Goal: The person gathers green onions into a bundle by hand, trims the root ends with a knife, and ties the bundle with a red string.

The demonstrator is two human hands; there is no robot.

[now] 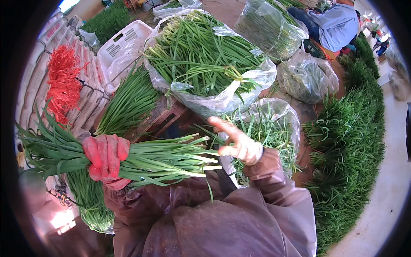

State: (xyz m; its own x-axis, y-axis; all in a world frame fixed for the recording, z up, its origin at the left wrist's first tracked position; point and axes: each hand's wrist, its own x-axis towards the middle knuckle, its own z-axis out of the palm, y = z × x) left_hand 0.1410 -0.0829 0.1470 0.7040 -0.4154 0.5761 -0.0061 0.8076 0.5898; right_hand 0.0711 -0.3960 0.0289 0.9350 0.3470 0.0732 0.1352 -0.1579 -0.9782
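Observation:
My left hand point(106, 157), in a dirty red rubber glove, is closed around a bundle of garlic chives point(160, 157) held crosswise before my chest. The pale stem ends point right; the leafy tips spread to the left. My right hand point(239, 144), pale and somewhat blurred, hovers by the stem ends with its index finger stretched out and its thumb apart. Thin green leaves show just behind its fingers. Beneath and beyond it stands a clear plastic bag of loose leaf scraps point(268, 131). A smaller chive pile point(131, 102) lies on a worn wooden surface point(160, 117).
A large plastic bag of chives point(205, 54) stands ahead, beside a white plastic crate point(123, 41). Red plastic ties point(64, 83) hang at left. Chive bundles point(350, 141) line the right side. Filled bags point(306, 75) stand near a seated person point(338, 25).

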